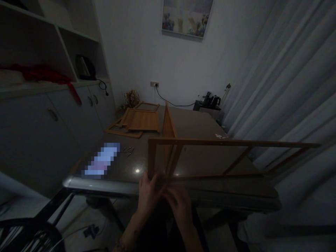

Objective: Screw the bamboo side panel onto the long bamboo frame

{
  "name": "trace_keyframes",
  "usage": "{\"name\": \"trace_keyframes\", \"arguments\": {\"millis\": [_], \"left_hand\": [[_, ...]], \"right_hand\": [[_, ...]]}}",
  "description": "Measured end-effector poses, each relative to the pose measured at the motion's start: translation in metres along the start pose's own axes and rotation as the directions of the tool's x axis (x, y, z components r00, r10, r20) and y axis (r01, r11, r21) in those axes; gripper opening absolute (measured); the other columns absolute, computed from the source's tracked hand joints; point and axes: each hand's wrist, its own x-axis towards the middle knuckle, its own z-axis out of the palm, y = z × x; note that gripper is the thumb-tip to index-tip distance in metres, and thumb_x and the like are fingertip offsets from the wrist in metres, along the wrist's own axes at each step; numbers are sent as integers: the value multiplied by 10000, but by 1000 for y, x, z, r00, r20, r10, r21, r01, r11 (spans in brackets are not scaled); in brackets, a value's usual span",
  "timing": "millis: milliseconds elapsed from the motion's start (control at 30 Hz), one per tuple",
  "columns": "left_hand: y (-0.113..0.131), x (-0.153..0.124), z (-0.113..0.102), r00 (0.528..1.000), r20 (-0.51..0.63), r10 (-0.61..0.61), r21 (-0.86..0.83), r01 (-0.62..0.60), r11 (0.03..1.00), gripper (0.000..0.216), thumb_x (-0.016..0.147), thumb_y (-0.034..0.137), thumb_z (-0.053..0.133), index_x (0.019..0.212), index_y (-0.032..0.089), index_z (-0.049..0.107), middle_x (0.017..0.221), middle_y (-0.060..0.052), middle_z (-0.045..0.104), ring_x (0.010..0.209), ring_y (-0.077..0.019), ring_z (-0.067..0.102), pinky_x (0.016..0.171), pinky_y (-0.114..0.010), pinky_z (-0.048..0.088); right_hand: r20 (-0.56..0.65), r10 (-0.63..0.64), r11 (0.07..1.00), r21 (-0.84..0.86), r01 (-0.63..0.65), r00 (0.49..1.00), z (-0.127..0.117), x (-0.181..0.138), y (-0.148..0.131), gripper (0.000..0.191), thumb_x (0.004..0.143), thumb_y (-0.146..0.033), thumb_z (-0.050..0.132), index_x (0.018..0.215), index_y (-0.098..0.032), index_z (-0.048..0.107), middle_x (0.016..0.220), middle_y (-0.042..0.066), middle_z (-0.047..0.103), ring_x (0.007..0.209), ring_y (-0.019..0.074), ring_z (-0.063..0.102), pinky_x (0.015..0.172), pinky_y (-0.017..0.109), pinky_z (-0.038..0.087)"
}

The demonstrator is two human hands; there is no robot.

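Observation:
A long wooden frame (204,142) with crossbars stands on its side along the near edge of the table. An upright wooden panel (168,122) meets it near its left end and reaches back across the table. My left hand (149,190) grips the frame's lower left corner, thumb toward the right. Close beside it, my right hand (181,203) has its fingers bent together under the bottom rail. Whatever lies between those fingertips is hidden in the dim light. Several small metal screws (128,150) lie on the table to the left.
More wooden panels (143,120) and frames are stacked at the table's back left. A lit, blurred screen (102,161) lies near the front left of the table (194,122). White cabinets (65,112) stand at left, and a curtain (262,77) hangs at right.

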Motion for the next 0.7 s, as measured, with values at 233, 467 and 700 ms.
{"name": "trace_keyframes", "arguments": {"millis": [233,467,700], "left_hand": [[0,-1,2,1000,-8,-9,6,10,1000,298,783,385,611,1062,283,621,1137,-83,457,1042,-268,495,872,-437,445],[-1,-3,3,1000,-6,-20,6,20,1000,299,789,362,609,1075,273,606,1145,-86,434,1035,-265,480,876,-441,440],[2,-2,0,1000,-1,0,-1,0,1000,276,798,375,600,1052,270,605,1104,-73,452,1036,-259,475,872,-432,430]], "right_hand": [[-73,-88,971,-230,69,994,-8,3,-1,134,898,-318,584,982,-234,644,859,35,703,797,197,633,747,345,468],[-40,-86,920,-386,64,995,-11,6,-4,237,880,-416,586,762,-214,620,689,19,665,670,188,585,671,322,343],[26,23,925,-379,-12,999,-11,12,-13,421,990,-312,380,646,-200,597,624,16,633,639,153,567,681,306,294]]}}
